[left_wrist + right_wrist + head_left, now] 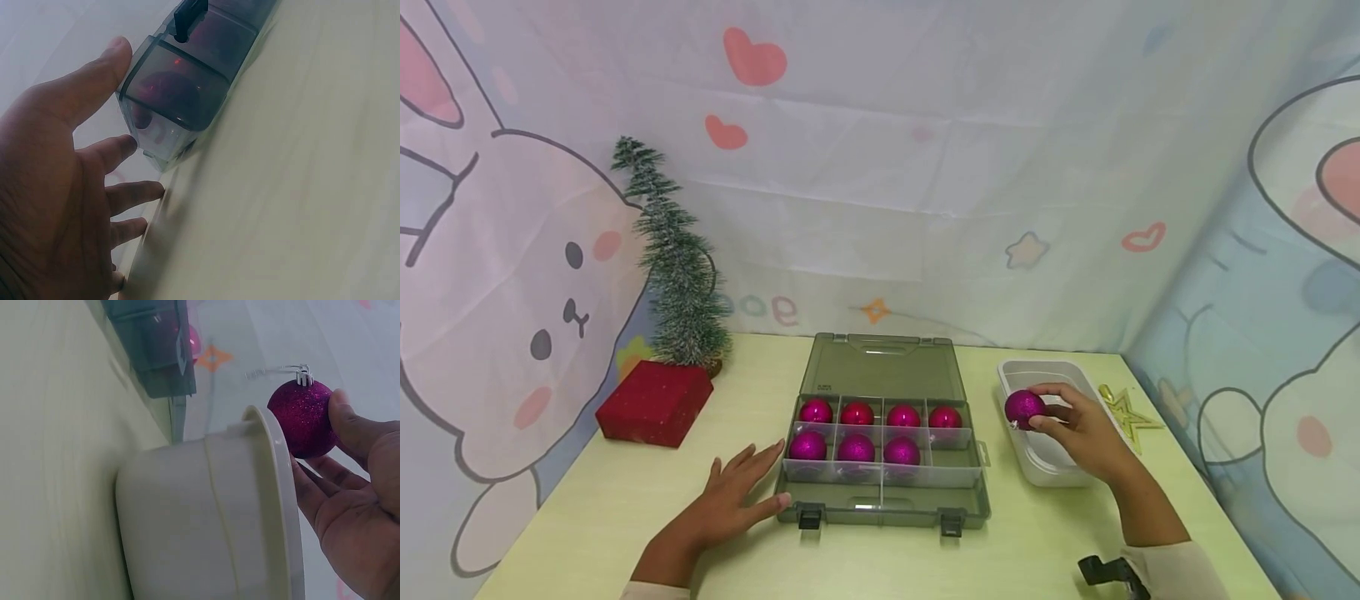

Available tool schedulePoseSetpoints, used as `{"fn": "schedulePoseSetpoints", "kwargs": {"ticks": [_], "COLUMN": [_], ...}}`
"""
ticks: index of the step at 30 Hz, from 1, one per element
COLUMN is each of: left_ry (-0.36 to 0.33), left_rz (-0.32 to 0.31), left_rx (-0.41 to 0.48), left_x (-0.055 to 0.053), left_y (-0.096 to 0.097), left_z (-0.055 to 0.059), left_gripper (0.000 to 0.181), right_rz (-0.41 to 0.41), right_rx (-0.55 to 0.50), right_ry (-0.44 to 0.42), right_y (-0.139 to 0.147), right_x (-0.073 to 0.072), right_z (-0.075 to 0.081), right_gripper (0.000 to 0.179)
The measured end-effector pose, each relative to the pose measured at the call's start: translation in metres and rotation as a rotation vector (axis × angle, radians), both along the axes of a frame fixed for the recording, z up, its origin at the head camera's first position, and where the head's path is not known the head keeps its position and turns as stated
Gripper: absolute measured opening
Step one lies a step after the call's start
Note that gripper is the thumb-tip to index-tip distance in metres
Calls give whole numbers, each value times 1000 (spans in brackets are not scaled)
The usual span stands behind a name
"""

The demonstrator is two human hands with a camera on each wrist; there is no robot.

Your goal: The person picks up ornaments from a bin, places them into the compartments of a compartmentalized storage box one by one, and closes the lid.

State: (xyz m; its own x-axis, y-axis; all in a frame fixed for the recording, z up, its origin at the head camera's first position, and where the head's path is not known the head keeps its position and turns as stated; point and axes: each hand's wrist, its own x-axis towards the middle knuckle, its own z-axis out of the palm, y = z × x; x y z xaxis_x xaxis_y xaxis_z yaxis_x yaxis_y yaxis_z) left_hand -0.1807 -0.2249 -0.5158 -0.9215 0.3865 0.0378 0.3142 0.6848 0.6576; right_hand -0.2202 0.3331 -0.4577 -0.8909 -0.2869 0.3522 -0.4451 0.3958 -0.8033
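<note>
My right hand (pixel 1086 429) pinches a glittery purple Christmas bauble (pixel 1024 409) over the left rim of a white plastic tub (pixel 1051 475). In the right wrist view the bauble's silver cap and hook show, with thumb and fingers on opposite sides of it. A grey-green compartment box (pixel 936 498) lies with its lid folded back. Four shiny pink-red baubles (pixel 903 416) fill its back row; three glittery purple baubles (pixel 855 448) sit in the middle row, whose rightmost compartment is bare. My left hand (pixel 726 500), fingers spread, rests at the box's left side, thumb at the front left corner.
A small artificial tree (pixel 677 275) stands at the back left behind a dark red box (pixel 655 402). Right of the tub lies a gold star ornament (pixel 1127 417). Printed cloth (pixel 880 208) hangs behind the table and along both sides.
</note>
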Motion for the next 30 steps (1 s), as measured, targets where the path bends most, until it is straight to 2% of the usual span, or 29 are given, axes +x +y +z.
{"fn": "schedulePoseSetpoints", "kwargs": {"ticks": [8, 12, 16, 21, 28, 30], "left_ry": [8, 12, 4, -2, -5, -2], "left_rz": [0, 1, 1, 2, 3, 3], "left_rx": [2, 1, -5, -12, -8, -10], "left_x": [1, 1, 0, 0, 1, 0], "left_y": [1, 1, 1, 1, 0, 0], "left_z": [1, 1, 0, 1, 2, 1], "left_gripper": [82, 83, 83, 83, 83, 83], "right_rz": [-46, -32, -39, -30, -14, -11], "right_rx": [23, 52, 99, 127, 106, 111], "right_ry": [8, 89, 147, 166, 46, 41], "right_y": [-19, -29, -38, -47, -63, -67], "right_x": [2, 3, 3, 1, 3, 3], "right_z": [-1, -2, -4, -9, -11, -12], "right_gripper": [46, 50, 46, 44, 44, 44]}}
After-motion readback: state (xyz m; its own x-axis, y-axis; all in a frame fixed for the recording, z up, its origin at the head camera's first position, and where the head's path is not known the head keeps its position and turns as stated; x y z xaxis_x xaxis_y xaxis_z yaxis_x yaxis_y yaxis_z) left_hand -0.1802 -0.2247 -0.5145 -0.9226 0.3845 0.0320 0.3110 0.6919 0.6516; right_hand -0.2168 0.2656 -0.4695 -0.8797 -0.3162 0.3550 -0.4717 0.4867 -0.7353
